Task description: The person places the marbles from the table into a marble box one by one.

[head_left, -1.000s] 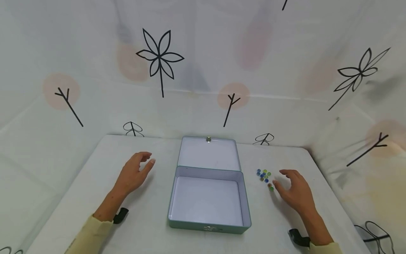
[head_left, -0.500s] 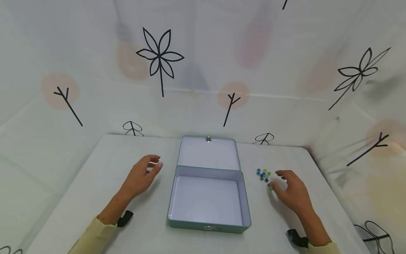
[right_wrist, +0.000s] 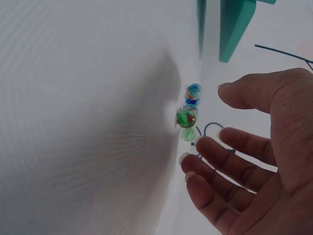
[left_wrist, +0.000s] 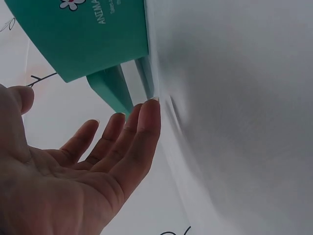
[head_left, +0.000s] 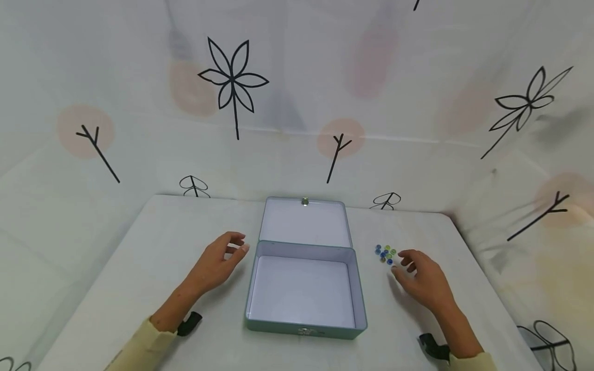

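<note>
A green metal box (head_left: 306,330) with a pale inside stands on the table, its lid (head_left: 306,221) folded back toward the wall. Nothing lies inside it. My left hand (head_left: 215,265) hovers left of the box, fingers relaxed and holding nothing; the left wrist view shows its fingertips near the box's green side (left_wrist: 98,39). To the right of the box lies a small cluster of glass marbles (head_left: 386,253), blue, green and clear. My right hand (head_left: 424,281) is beside them with thumb and fingers spread apart. In the right wrist view the marbles (right_wrist: 187,117) sit beyond the fingertips, apparently untouched.
A white cloth covers the table (head_left: 195,216). Behind it and at both sides hangs a pale sheet (head_left: 287,93) printed with line-drawn plants. Black straps (head_left: 433,348) sit at both wrists.
My left hand has moved right and slightly nearer, closer to the box. The right hand has shifted a little left toward the marbles, now covering the nearest ones in the head view.
</note>
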The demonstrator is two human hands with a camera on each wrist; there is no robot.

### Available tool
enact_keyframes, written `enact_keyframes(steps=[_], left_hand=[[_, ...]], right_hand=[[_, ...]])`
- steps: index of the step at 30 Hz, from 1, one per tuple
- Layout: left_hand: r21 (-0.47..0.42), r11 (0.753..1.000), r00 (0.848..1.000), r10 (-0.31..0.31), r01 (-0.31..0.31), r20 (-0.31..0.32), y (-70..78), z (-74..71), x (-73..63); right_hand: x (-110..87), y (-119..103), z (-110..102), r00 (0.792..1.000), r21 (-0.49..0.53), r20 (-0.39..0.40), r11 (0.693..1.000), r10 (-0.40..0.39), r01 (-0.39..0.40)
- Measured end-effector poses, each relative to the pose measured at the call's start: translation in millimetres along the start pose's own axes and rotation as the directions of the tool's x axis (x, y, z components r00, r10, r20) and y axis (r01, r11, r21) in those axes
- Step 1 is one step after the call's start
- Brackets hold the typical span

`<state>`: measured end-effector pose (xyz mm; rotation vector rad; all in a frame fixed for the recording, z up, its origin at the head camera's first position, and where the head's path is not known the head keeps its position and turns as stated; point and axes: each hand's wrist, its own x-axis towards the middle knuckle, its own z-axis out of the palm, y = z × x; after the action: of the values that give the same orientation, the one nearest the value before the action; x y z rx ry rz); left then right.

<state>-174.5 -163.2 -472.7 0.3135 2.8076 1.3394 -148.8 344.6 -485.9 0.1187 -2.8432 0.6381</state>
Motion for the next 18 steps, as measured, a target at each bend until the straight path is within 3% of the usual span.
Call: enact_keyframes(steps=[9,18], left_hand=[[-0.044,0.999,0.998,-0.007,0.01,0.06,4.4,7.1,-2.9],[-0.168,0.985,0.991,0.001,0.021,0.133,3.5,11.5,-4.1]], right_hand=[[0.2,0,-1,0.996,0.012,0.076,0.999,0.043,-0.044],[1.7,0,-2,0.989,0.032,0.12,0.996,0.084,-0.089]])
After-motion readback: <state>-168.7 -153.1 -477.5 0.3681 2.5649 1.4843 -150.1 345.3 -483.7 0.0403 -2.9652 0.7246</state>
